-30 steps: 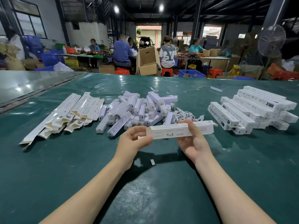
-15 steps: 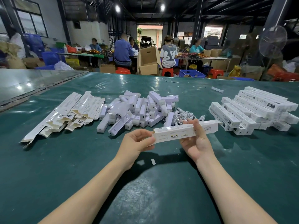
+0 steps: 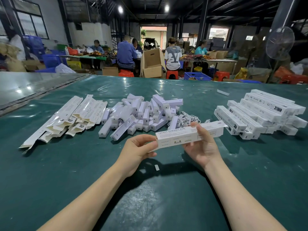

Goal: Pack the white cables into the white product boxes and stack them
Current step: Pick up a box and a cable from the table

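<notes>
I hold a long white product box (image 3: 183,135) level above the green table, its right end tilted slightly up. My left hand (image 3: 138,149) pinches its left end between thumb and fingers. My right hand (image 3: 202,145) grips its middle from below, thumb on top. A small heap of white cables (image 3: 188,118) lies just behind the box. Packed boxes are stacked at the right (image 3: 261,114).
Flat unfolded cartons (image 3: 70,117) lie at the left, and a pile of small white inner boxes (image 3: 143,112) sits in the middle. A scrap of white paper (image 3: 156,167) lies under my hands. People work at tables far behind; a fan (image 3: 280,42) stands at the right.
The box has risen a little and its right end has tipped up toward the stack. My left thumb has closed over its left end.
</notes>
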